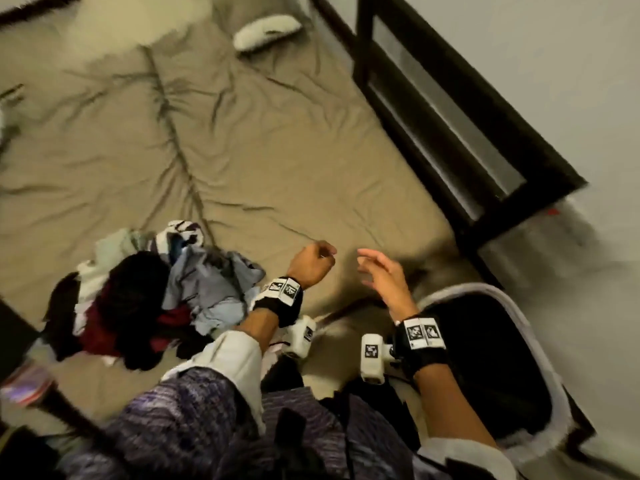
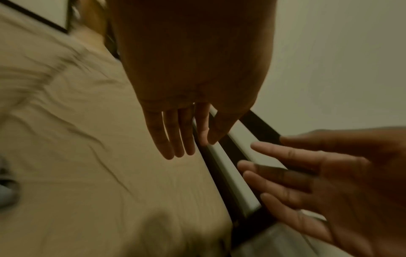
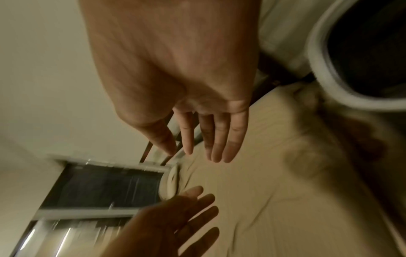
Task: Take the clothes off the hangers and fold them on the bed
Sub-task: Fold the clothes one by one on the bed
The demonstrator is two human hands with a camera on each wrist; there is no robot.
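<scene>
**Both hands empty above the bed, clothes pile off to the left**

The person stands at the near edge of the bed (image 1: 242, 140), both hands held over the tan sheet and holding nothing. The left hand (image 1: 310, 263) looks loosely curled from the head view, but the left wrist view shows its fingers (image 2: 169, 139) hanging straight and slightly apart, thumb close to the index. The right hand (image 1: 384, 275) is open with its fingers (image 3: 219, 139) spread a little, palm turned toward the left hand. The two hands are near each other, not touching, and neither touches the sheet as far as I can tell.

The clothes (image 1: 145, 292) lie in a loose, unfolded pile on the bed, just beside the left wrist, on its left. The pile mixes black, dark red, light blue, white and striped pieces. No hanger can be made out in it; too blurred to tell.

A laundry basket (image 1: 540, 344) with a pale rim and dark inside stands by the bed's near right corner, below the right forearm. A dark bed frame (image 1: 446, 109) runs along the right side of the mattress, against a pale wall. A white pillow-like thing (image 1: 266, 31) lies at the far end of the bed. Both wrists carry black bands with printed markers.
</scene>
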